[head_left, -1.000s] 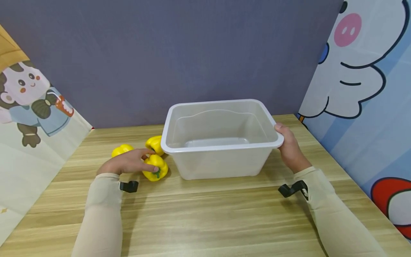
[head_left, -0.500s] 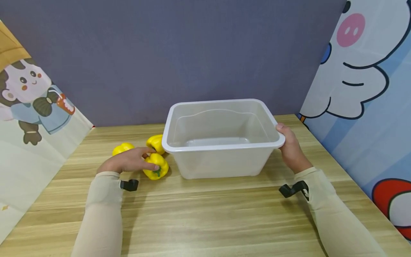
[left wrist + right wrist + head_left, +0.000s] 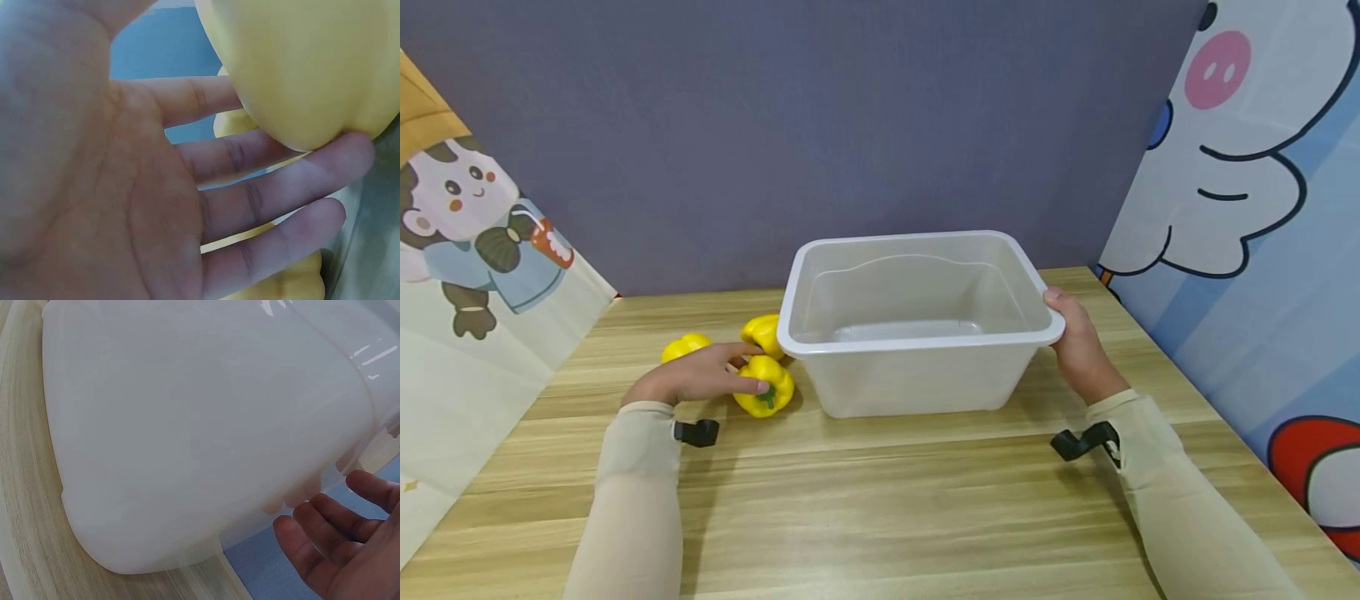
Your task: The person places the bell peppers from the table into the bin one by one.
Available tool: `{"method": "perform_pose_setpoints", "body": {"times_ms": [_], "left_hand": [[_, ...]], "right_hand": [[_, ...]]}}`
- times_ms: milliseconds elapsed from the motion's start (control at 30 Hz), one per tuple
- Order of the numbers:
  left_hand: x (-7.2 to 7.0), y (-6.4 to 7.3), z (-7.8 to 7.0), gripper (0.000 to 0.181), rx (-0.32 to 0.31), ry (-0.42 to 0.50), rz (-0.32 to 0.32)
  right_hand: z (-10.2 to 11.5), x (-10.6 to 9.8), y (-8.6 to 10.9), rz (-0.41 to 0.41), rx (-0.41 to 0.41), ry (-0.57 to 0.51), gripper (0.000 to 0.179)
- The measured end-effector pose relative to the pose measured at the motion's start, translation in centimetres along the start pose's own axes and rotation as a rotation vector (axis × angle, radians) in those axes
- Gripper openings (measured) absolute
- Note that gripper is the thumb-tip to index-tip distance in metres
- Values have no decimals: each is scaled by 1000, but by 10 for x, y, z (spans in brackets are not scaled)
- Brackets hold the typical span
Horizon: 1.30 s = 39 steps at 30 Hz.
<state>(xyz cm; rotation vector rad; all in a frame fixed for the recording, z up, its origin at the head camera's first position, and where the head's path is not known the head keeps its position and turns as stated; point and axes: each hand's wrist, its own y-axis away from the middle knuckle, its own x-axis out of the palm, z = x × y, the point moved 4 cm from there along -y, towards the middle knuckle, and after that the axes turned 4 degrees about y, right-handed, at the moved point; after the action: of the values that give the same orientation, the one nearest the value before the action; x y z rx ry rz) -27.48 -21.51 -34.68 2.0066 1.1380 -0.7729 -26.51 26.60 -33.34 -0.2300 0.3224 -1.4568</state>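
Note:
My left hand [image 3: 700,375] pinches a yellow bell pepper [image 3: 781,387] with a green stem, thumb on the near side and fingers behind. This pepper [image 3: 312,69] covers some of my fingertips in the left wrist view. Another yellow bell pepper [image 3: 764,331] lies just beyond, close against the bin. A third pepper [image 3: 685,343] is partly hidden behind my left hand. At the right end of the white plastic bin [image 3: 917,383], my right hand [image 3: 1078,346] grips the rim, thumb on top. Its fingers curl below the rim in the right wrist view.
The bin stands upright on a wood-grain table [image 3: 880,500], with nothing inside it. A grey-blue panel [image 3: 865,125] rises behind the table. Cartoon-printed walls flank it on the left [image 3: 482,375] and right [image 3: 1225,333].
The pepper in my left hand has turned slightly, its stem now a little higher. My right hand and the bin stay in place.

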Motion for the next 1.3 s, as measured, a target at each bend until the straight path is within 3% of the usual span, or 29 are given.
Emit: {"method": "perform_pose_setpoints", "body": {"times_ms": [233,733,900,1067,1300], "left_hand": [[-1,-1,6,75,29,60,17],[2,-6,13,59,94,284,35],[3,-6,14,53,109,302,25],[3,-7,17,49,126,337,26],[3,-8,18,47,150,372,19]], "right_hand": [[1,0,0,7,-6,13,46],[1,-1,-1,3,-8,20,46],[-1,-1,0,-15,2,40,45],[-2,-1,0,-29,3,-10,38],[-2,0,0,-5,-9,46,46]]}}
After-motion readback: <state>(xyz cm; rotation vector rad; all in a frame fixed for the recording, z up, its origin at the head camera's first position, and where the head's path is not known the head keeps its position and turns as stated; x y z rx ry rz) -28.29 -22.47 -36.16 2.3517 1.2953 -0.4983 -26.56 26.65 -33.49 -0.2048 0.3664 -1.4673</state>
